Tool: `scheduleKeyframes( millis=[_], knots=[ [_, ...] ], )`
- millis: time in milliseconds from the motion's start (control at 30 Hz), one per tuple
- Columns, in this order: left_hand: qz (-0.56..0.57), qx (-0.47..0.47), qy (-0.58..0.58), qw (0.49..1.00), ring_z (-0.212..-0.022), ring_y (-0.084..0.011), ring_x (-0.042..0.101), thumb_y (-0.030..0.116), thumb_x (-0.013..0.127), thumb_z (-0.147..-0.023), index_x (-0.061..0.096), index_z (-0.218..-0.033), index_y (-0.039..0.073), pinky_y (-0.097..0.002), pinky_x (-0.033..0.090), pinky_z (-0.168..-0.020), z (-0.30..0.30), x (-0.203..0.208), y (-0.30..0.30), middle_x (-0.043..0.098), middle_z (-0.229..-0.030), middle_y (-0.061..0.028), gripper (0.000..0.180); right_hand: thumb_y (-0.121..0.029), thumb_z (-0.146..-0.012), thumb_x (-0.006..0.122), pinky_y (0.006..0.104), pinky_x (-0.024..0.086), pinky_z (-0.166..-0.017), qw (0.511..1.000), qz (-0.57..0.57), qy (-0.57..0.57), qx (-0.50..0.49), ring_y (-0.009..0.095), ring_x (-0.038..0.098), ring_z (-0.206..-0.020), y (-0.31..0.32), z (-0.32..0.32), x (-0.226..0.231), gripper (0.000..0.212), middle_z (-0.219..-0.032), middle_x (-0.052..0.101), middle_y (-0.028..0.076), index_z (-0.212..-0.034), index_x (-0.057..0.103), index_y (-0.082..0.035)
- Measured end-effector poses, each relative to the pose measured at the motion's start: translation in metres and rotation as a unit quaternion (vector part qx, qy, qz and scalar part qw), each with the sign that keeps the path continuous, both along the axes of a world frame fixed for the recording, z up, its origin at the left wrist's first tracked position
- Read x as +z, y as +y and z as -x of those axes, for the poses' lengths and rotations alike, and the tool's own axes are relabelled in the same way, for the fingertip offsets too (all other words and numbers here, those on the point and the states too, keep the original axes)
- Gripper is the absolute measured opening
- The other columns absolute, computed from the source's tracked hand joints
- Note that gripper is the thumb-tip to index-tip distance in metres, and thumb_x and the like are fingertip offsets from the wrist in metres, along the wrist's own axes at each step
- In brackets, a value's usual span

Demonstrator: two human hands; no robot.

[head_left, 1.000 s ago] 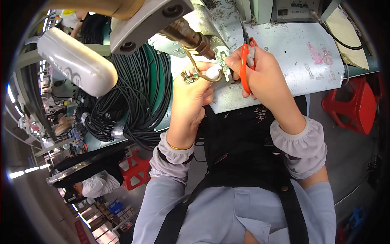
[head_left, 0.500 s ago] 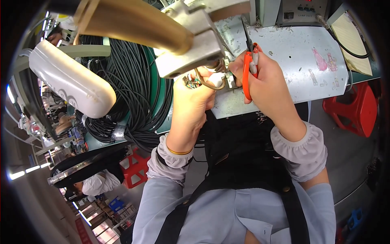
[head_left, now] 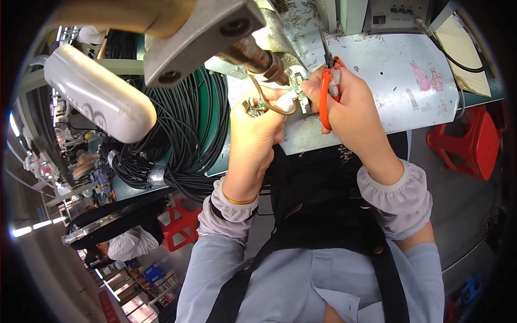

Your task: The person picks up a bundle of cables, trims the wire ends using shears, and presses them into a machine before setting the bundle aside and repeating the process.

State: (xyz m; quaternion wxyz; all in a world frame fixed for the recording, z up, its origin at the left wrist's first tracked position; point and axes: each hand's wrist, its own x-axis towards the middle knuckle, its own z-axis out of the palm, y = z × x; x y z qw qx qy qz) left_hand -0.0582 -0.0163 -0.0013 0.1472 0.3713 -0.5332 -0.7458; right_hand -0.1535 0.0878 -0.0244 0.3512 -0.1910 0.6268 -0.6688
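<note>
My left hand (head_left: 252, 125) is closed around several small metal and green parts (head_left: 253, 106) that stick out between its fingers. Its fingertips, one in a white cover, reach under a bent brown tube (head_left: 267, 104) beside a small metal fixture (head_left: 299, 89). Closed around a pair of scissors with orange handles (head_left: 325, 99) is my right hand (head_left: 353, 102); the dark blades point away from me. The right thumb and finger also reach the fixture's right side; whether they pinch a small part is hidden. Above the left hand hangs a machine head with a coppery tip (head_left: 269, 67).
A grey metal plate (head_left: 371, 64) with scattered small pins covers the bench top. Coils of black cable (head_left: 188, 124) lie at left beneath a white lamp (head_left: 99, 94). A control box (head_left: 396, 15) stands at the back, and a red stool (head_left: 468, 142) at the right.
The machine head has shifted up and to the left in the picture, exposing its coppery tip and more of the fixture. Both hands stay nearly in place, still gripping the same things.
</note>
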Motion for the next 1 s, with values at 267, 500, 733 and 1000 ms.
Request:
scheduleKeyframes(
  millis=[267, 500, 733, 1000],
  knots=[
    [-0.132, -0.023, 0.068, 0.989, -0.044, -0.0015, 0.033, 0.002, 0.06, -0.076, 0.055, -0.086, 0.0, -0.0164, 0.021, -0.037, -0.036, 0.005, 0.016, 0.047, -0.062, 0.0006, 0.01, -0.018, -0.084, 0.053, 0.0179, 0.032, -0.037, 0.991, 0.068, -0.103, 0.05, 0.005, 0.041, -0.039, 0.026, -0.021, 0.012, 0.017, -0.059, 0.049, 0.001, -0.077, 0.048, -0.003],
    [0.036, 0.01, 0.038, 0.999, -0.045, -0.0013, 0.032, -0.001, 0.056, -0.078, 0.055, -0.088, 0.0, -0.0166, 0.021, -0.038, -0.057, 0.011, 0.045, 0.046, -0.062, 0.0011, 0.01, -0.022, -0.086, 0.05, 0.0167, 0.031, -0.034, 0.966, 0.105, -0.224, 0.072, 0.007, 0.042, -0.037, 0.04, -0.048, 0.019, 0.021, -0.06, 0.05, 0.003, -0.077, 0.047, -0.003],
    [-0.034, 0.026, 0.099, 0.994, -0.044, -0.0017, 0.031, 0.0, 0.054, -0.08, 0.053, -0.089, 0.001, -0.0169, 0.02, -0.038, -0.064, 0.007, 0.046, 0.044, -0.06, 0.0019, 0.01, -0.021, -0.086, 0.051, 0.0169, 0.032, -0.034, 0.935, 0.13, -0.323, 0.064, 0.007, 0.042, -0.037, 0.04, -0.061, 0.02, 0.02, -0.06, 0.05, 0.004, -0.078, 0.047, -0.003],
    [-0.135, -0.054, 0.037, 0.989, -0.044, -0.0025, 0.029, 0.011, 0.049, -0.084, 0.048, -0.086, 0.005, -0.015, 0.02, -0.036, -0.051, 0.001, 0.028, 0.039, -0.064, 0.0008, 0.006, -0.013, -0.084, 0.053, 0.0178, 0.037, -0.044, 0.978, 0.076, 0.193, -0.007, 0.006, 0.046, -0.048, 0.036, -0.049, -0.01, 0.013, -0.067, 0.053, 0.004, -0.084, 0.051, 0.0]
  ],
)
